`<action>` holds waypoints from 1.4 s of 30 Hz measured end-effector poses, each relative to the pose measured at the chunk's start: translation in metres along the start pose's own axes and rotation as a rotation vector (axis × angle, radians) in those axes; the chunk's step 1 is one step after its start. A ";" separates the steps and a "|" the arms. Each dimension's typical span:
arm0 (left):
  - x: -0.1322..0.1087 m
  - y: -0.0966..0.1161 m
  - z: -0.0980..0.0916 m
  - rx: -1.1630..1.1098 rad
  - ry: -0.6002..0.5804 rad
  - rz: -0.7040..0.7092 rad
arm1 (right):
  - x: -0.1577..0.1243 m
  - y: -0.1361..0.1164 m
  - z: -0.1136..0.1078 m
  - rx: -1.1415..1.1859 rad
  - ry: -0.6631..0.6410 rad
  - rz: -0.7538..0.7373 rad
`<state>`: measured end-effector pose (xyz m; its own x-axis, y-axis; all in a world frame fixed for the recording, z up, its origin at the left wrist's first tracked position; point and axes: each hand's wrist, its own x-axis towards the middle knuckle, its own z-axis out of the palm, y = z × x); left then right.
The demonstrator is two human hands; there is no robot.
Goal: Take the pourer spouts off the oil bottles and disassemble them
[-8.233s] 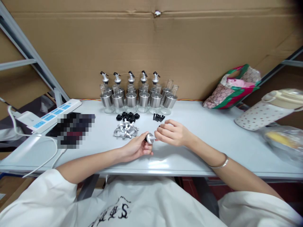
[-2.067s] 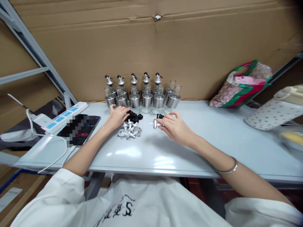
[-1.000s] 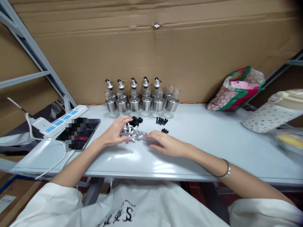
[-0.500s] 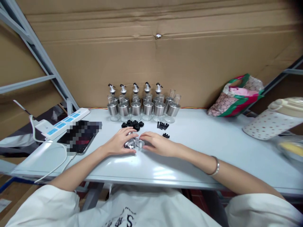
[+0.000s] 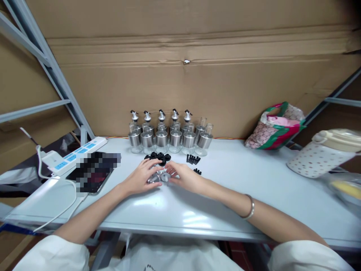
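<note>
My left hand (image 5: 141, 176) curves around the left side of several small silver parts (image 5: 153, 178) on the table, thumb and fingers apart. On their right side, my right hand (image 5: 183, 176) has its fingertips beside or touching a round silver piece (image 5: 165, 177); its fingers are also apart. Black stoppers (image 5: 160, 156) lie in a bunch just beyond my hands. Farther right are short rows of black levers (image 5: 193, 159) and tiny black pieces (image 5: 197, 171). Glass bottles with steel sleeves (image 5: 161, 140) stand in rows behind, the back ones topped with silver and black pourers (image 5: 161, 114).
At left, a power strip (image 5: 79, 153) and a phone (image 5: 97, 175) with a white cable rest on the table (image 5: 239, 188). A patterned bag (image 5: 273, 128), a dotted jug (image 5: 316, 158) and a blurred container with something yellow (image 5: 346, 188) stand at right. Cardboard (image 5: 225, 86) lines the back.
The view has tilted up, so everything sits lower in the picture. Both hands stay around the silver parts, with slight finger shifts.
</note>
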<state>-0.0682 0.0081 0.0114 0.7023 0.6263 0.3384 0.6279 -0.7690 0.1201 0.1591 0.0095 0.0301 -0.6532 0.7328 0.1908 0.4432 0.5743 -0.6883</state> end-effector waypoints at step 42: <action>0.022 0.088 0.007 -0.731 -0.379 -0.063 | 0.118 0.018 -0.219 -0.134 1.061 -0.128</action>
<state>0.0047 -0.0446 0.0227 0.8206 0.5713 -0.0117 0.3853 -0.5381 0.7496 0.2242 0.1865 0.1938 0.1376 0.5699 0.8101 0.5152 0.6574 -0.5500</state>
